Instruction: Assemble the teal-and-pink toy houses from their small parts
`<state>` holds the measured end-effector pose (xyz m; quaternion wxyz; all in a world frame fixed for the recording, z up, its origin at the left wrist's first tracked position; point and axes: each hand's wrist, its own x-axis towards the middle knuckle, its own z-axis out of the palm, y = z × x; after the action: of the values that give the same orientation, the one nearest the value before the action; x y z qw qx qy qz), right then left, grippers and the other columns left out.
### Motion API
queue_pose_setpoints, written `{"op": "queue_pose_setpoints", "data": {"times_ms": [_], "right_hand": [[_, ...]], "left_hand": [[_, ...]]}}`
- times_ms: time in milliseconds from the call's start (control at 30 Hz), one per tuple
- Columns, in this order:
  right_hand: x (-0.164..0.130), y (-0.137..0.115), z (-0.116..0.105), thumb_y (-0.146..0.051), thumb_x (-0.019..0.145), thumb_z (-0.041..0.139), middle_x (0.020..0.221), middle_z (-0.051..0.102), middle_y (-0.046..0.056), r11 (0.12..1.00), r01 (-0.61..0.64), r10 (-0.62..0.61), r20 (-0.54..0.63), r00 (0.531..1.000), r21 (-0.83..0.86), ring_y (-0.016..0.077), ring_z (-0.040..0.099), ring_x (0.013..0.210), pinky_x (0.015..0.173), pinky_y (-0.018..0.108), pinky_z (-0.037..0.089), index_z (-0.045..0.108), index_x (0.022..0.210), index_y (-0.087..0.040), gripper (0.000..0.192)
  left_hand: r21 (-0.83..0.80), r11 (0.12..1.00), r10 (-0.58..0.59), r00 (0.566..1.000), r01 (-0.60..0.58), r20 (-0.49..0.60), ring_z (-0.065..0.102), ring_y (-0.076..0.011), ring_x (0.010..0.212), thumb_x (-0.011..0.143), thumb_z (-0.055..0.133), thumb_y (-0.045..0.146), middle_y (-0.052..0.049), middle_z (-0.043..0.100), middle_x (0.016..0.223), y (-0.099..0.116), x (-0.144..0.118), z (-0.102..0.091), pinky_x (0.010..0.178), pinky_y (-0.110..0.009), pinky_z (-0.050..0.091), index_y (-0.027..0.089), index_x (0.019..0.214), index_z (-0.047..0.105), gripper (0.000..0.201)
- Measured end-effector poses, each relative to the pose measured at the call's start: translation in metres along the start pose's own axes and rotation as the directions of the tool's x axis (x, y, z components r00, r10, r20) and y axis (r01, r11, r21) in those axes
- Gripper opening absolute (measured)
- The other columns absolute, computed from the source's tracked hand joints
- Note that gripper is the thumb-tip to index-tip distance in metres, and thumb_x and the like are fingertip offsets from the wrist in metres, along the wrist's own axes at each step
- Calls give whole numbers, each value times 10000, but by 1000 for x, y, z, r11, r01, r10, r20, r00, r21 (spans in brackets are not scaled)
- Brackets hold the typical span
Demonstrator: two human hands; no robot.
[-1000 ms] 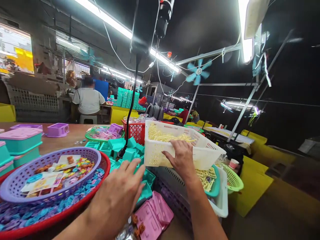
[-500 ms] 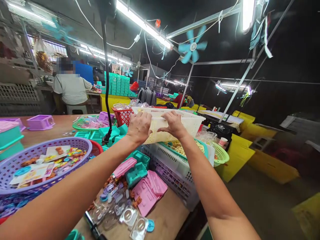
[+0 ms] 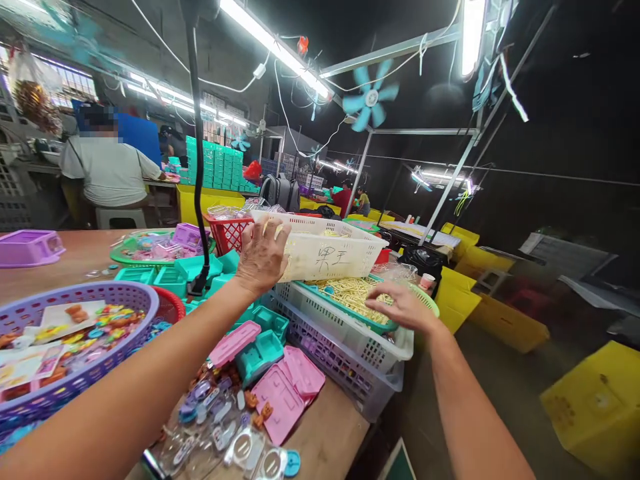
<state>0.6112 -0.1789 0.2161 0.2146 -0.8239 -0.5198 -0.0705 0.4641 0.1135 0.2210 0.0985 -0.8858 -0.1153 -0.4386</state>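
Now the left hand [image 3: 263,257] alone grips the white basket's [image 3: 330,253] near-left rim, its long axis running left-right, above the teal tray [image 3: 373,322]. The right hand [image 3: 405,307] has let go, fingers loosely spread over the tray.

Stacked baskets [image 3: 350,347] crowd the desk's [image 3: 325,440] right edge beside scattered pink lids [image 3: 287,393]; open floor [image 3: 500,373] lies beyond.
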Motion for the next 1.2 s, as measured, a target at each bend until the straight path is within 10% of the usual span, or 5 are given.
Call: {"op": "queue_pose_setpoints", "data": {"times_ms": [200,600,867,1200], "right_hand": [[-40,10,30,-478,943,509,808,689,38,1000,10,-10,-24,1000,5,179,607,813,797,327,458,687,808,-211,348],[117,-35,77,-79,893,468,1311,636,22,959,263,-239,201,950,-103,158,609,1138,971,269,459,650,1226,-251,417],[143,-35,99,-252,921,523,1248,670,87,960,178,-126,234,964,-216,265,616,1143,961,359,475,718,1094,-205,266],[48,8,0,-177,946,450,1286,651,89,991,5,18,179,984,-130,182,631,1109,941,298,493,592,1283,-186,366]], "left_hand": [[-57,995,80,995,-77,51,378,-377,1319,859,552,265,-197,531,1344,9,13,10,1106,-554,198,118,1332,504,498],[-38,916,-391,912,399,125,537,-323,1091,930,465,347,-150,691,1071,18,82,10,911,-472,333,153,1025,662,292],[-20,950,-309,946,313,99,552,-325,1060,895,517,336,-138,705,1011,31,91,10,896,-472,357,167,975,676,245],[-49,990,-130,988,134,78,537,-362,1084,876,490,324,-157,686,1045,25,47,22,899,-506,362,161,1026,668,284]]}}
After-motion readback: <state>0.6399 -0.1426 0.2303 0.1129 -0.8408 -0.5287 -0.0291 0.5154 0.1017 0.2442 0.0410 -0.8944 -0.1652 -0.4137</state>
